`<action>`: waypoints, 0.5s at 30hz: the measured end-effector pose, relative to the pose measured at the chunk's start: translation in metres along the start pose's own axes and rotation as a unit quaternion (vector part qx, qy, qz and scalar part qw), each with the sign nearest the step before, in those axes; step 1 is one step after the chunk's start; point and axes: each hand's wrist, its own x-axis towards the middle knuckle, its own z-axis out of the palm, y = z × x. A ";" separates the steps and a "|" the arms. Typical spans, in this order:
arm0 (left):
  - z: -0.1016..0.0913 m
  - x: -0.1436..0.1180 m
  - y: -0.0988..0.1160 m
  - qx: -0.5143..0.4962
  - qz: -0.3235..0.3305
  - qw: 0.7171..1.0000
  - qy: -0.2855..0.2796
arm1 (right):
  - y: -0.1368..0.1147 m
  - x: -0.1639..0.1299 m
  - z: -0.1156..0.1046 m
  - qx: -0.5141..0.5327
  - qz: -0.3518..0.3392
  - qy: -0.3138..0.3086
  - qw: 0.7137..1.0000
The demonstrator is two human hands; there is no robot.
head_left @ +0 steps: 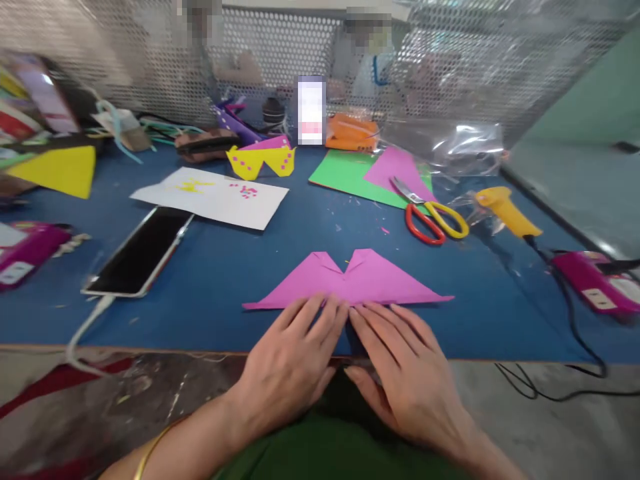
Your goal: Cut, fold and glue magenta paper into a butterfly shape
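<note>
A folded pink paper (345, 283) lies on the blue table in front of me, wide and low, with a V-shaped notch in its top edge and a pointed tip at each side. My left hand (295, 347) rests palm down, its stretched fingertips on the paper's near edge left of the middle. Beside it, my right hand (405, 367) lies flat with fingers extended, the tips touching the same edge right of the middle. Neither hand grips the paper. The palms hide part of the table's front edge.
Red-and-yellow-handled scissors (425, 217) lie on green and pink sheets, near a yellow glue gun (507, 210) with a black cord. A charging phone (143, 253) lies left, below a white sheet (215, 200) with small cut-outs. A yellow folded paper (263, 162) stands behind, before a perforated metal panel (270, 40).
</note>
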 end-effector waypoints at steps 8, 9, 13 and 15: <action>-0.005 -0.011 -0.001 0.040 -0.053 0.997 0.044 | -0.004 0.003 0.014 0.043 0.020 0.011 0.999; -0.008 -0.015 -0.003 0.049 -0.062 0.995 0.056 | -0.004 0.004 0.013 0.044 0.021 0.010 0.999; -0.020 -0.034 -0.014 0.089 -0.080 0.990 0.074 | -0.004 0.005 0.010 0.045 0.027 0.009 0.999; -0.026 -0.043 -0.020 0.105 -0.095 0.988 0.061 | -0.005 0.006 0.010 0.044 0.033 0.009 0.998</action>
